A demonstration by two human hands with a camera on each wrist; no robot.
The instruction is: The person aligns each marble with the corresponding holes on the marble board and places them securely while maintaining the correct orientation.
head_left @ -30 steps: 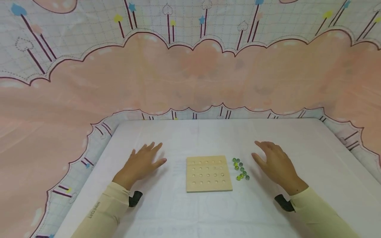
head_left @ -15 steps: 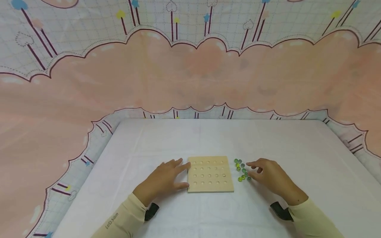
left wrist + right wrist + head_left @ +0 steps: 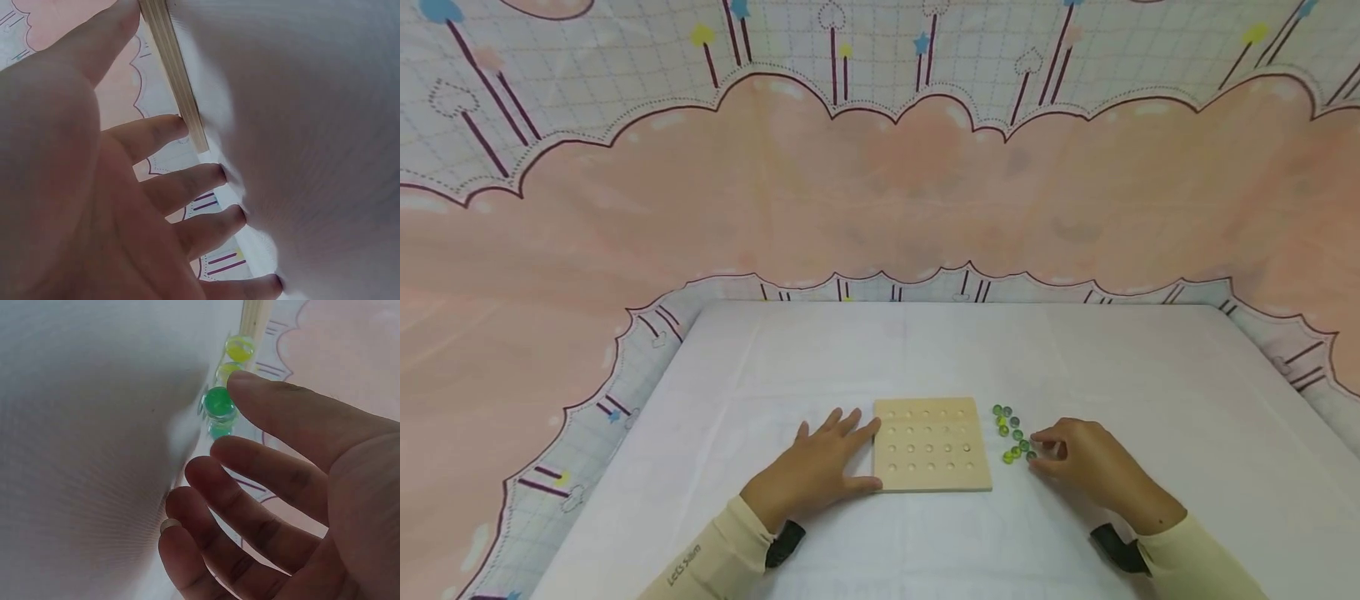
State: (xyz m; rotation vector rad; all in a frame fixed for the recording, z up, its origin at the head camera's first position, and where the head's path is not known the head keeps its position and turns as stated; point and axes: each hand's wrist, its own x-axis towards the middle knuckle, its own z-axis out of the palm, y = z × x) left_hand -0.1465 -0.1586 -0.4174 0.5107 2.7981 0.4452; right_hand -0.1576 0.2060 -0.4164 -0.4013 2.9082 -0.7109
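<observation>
2 hands [image 3: 820, 471] [image 3: 1086, 467] beside pegboard [image 3: 931, 446]

You've got green & yellow marbles [image 3: 1012, 435], pale tan wood board [image 3: 931, 444] w/ rows of small round holes, white table cover [image 3: 1075, 367], cream sleeves [image 3: 715, 562], backdrop [image 3: 880, 192] pink scalloped clouds over white grid w/ maroon stems, blue/yellow stars.

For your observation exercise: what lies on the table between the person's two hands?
In the head view, the wooden board with holes lies between the left hand and right hand, then a cluster of green marbles beside the right fingers.
</observation>
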